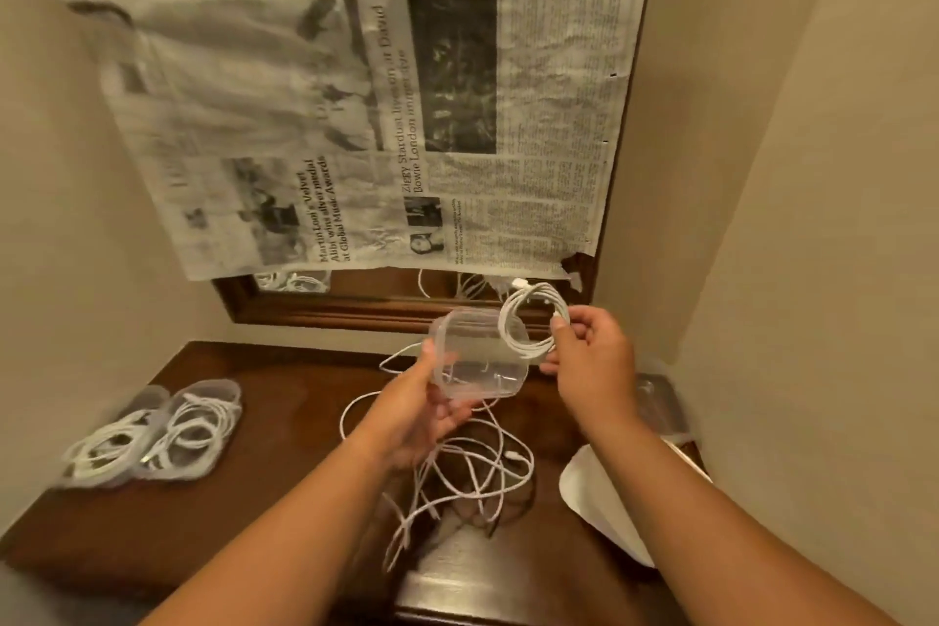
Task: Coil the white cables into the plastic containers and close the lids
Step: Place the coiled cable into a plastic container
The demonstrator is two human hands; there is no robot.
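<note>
The left hand [424, 414] holds a clear plastic container [477, 353] up above the dark wooden table [264, 473], thumb along its left wall and fingers cupped under its base; the container is tilted so its open mouth faces up and away. The right hand [589, 356] pinches a coiled white cable [531, 320] between thumb and fingertips at the coil's three o'clock side, and the coil stands upright against the container's far right corner, at about one o'clock from the container's middle (whether any of it has passed below the rim cannot be told). A connector end sticks out at the coil's top.

On the table below the hands, at six o'clock, lies a loose tangle of white cables [472, 468]. At nine o'clock near the table's left edge sit two containers with coiled cables inside [157, 437], touching each other, both blurred. At four o'clock a white sheet [604, 498] overhangs the table's right edge, with a clear plastic piece [660, 407] just behind it. Newspaper [366, 92] covers the wood-framed mirror [325, 305] at twelve o'clock.
</note>
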